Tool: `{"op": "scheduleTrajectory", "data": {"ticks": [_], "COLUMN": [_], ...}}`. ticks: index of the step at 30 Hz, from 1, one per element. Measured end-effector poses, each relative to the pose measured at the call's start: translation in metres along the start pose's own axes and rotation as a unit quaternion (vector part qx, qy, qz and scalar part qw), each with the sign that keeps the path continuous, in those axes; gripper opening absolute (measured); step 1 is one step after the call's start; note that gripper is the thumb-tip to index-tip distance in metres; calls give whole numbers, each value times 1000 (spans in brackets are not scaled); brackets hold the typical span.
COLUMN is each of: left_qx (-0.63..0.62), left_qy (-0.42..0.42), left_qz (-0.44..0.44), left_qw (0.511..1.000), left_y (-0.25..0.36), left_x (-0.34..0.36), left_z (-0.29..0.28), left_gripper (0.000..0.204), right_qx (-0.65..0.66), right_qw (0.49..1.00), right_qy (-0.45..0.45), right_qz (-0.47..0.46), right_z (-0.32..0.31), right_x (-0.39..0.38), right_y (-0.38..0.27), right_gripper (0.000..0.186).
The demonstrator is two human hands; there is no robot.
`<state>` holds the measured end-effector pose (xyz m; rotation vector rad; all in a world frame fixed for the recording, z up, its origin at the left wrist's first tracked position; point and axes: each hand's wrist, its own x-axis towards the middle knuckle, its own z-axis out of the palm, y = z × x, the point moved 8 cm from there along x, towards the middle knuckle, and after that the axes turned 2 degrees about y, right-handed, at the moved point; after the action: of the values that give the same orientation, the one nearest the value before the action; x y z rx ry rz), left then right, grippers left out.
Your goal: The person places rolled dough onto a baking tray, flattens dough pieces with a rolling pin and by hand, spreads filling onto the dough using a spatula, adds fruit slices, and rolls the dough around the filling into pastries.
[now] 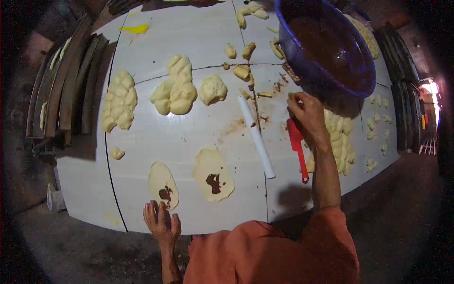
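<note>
My left hand (pixel 161 220), fingers apart, rests at the lower edge of a flattened oval dough piece (pixel 158 182) with brown filling. A second flattened piece (pixel 207 161) with filling lies to its right. My right hand (pixel 306 116) has fingers pinched on something small that I cannot make out, just above a red spatula (pixel 300 156). A white rod (pixel 257 137) lies left of that hand, among brown scraps. Several pale dough heaps (pixel 118 99) sit farther up the white table (pixel 132 199), and more dough (pixel 336 137) lies under and beside my right forearm.
A large purple basin (pixel 354 71) with brown contents stands at the back right. A yellow scraper (pixel 137 28) lies at the back left. Stacked dark trays (pixel 71 80) flank the left side, with more dark racks (pixel 402 109) on the right. Small dough pieces (pixel 377 118) line the right edge.
</note>
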<state>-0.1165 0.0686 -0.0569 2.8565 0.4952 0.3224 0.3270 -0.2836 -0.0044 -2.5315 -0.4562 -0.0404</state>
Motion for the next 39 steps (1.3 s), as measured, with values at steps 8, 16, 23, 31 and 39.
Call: {"op": "scheduleTrajectory", "data": {"ticks": [8, 16, 23, 31, 39], "left_qx": [-24, -39, -159, -224, -257], "left_qy": [26, 34, 30, -13, -146], "left_qz": [22, 6, 87, 124, 143], "left_qw": [999, 999, 983, 967, 944], "left_y": [11, 31, 113, 175, 190], "left_x": [7, 24, 118, 224, 254], "left_z": [1, -18, -7, 46, 70], "left_gripper": [55, 51, 31, 32, 21], "right_qx": [-48, -32, -187, 4, 129], "right_qw": [989, 987, 957, 966, 967], "right_qy": [20, 134, 73, 49, -74], "right_qz": [-137, 79, 209, 254, 209], "right_z": [60, 15, -5, 0, 89], "right_x": [-69, -105, -169, -169, -182], "right_y": [-124, -77, 17, -16, -78], "right_gripper": [35, 35, 33, 23, 32]}}
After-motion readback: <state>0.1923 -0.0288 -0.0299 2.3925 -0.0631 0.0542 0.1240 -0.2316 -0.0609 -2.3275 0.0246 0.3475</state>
